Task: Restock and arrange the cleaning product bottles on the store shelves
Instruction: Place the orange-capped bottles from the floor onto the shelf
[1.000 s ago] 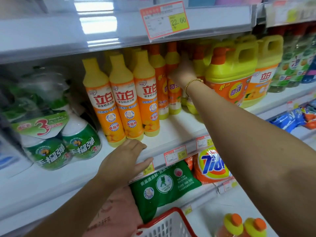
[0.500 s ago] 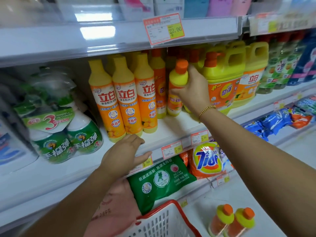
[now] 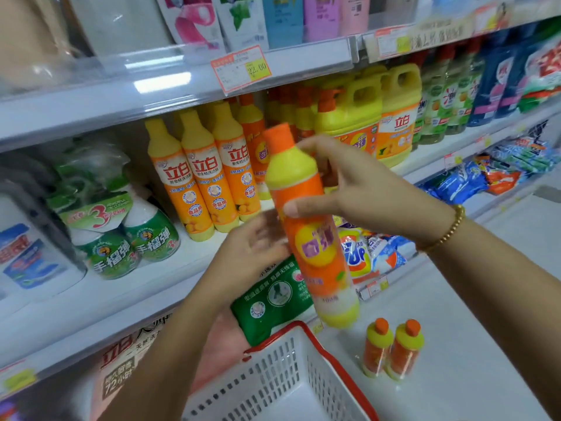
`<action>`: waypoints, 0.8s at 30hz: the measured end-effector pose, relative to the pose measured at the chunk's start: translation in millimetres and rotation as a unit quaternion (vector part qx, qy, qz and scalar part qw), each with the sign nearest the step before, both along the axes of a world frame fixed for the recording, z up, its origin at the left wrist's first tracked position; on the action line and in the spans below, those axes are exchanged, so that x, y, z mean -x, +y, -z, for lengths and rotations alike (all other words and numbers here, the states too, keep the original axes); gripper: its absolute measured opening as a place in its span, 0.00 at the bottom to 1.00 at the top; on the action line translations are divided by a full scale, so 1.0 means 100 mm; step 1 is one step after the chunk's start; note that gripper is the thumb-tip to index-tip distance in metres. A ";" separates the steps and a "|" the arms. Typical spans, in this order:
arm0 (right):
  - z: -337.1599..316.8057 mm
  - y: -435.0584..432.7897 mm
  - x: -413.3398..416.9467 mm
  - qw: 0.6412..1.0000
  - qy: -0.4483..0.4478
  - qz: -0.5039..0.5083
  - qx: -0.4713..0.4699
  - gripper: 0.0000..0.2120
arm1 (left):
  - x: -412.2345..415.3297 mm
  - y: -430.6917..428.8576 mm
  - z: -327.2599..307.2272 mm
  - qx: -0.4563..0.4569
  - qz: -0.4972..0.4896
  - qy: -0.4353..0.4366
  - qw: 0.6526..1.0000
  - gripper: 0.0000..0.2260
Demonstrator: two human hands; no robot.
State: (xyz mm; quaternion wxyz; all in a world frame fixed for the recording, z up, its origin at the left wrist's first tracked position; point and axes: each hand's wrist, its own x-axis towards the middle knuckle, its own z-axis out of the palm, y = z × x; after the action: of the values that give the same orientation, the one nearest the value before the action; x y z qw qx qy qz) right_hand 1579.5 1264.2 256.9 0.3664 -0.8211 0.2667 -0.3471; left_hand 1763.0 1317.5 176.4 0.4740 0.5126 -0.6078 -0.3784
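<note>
Lifted off the shelf since half a second ago, the orange bottle (image 3: 312,238) now hangs tilted in front of the shelves, above the basket (image 3: 306,328). The left hand (image 3: 255,241) has left the shelf edge and come up beside it.

Nearest is that one basket, white plastic with slotted walls and a red rim. The right hand (image 3: 358,189) grips the bottle's upper body, thumb across the front, fingers curled behind the yellow shoulder; one beaded gold bracelet (image 3: 449,229) circles the wrist. The left hand is blurred, fingers loosely spread at the bottle's left side; contact cannot be told. The bottle is a slim cylinder with a glossy orange label, yellow base and orange cap.

Two floor bottles (image 3: 391,347) in the same colours stand touching on the pale floor. One soft green pouch (image 3: 273,293) lies on the lower shelf. On the middle shelf (image 3: 170,268), three yellow-capped bottles (image 3: 200,183) line the front, two green spray bottles (image 3: 121,238) sit banded together at left, and two squat handled jugs (image 3: 364,117) at right. One price tag (image 3: 241,68) hangs above.
</note>
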 end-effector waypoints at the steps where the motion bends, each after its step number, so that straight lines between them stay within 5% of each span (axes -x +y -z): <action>1: 0.07 0.04 0.02 0.999 -0.016 -0.023 -0.034 0.26 | 0.04 0.10 0.01 -0.029 0.034 0.051 0.998 0.22; 4: 0.34 0.14 0.03 0.992 -0.065 -0.045 -0.094 0.27 | 0.10 0.33 0.12 -0.087 0.084 0.127 0.985 0.29; 10: 1.02 0.39 -0.20 0.956 -0.227 -0.021 -0.185 0.30 | 0.18 0.46 0.35 -0.075 -0.049 0.154 0.984 0.27; 15: 1.70 0.59 -0.24 0.968 -0.170 0.009 -0.183 0.23 | 0.09 0.50 0.38 -0.042 -0.175 0.208 0.961 0.24; 20: 1.90 0.61 -0.22 0.976 -0.161 0.056 -0.136 0.34 | 0.12 0.51 0.27 -0.007 -0.211 0.344 0.915 0.16; 24: 1.90 0.61 -0.24 0.963 -0.229 0.062 -0.129 0.33 | 0.14 0.51 0.27 -0.003 -0.227 0.387 0.894 0.14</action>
State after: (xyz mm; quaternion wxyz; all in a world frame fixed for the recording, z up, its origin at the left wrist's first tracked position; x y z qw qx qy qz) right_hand 1603.7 1324.8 67.3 0.4978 -0.6477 0.2687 -0.5104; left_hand 1749.0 1368.1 149.3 0.7431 0.4510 -0.2429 -0.4306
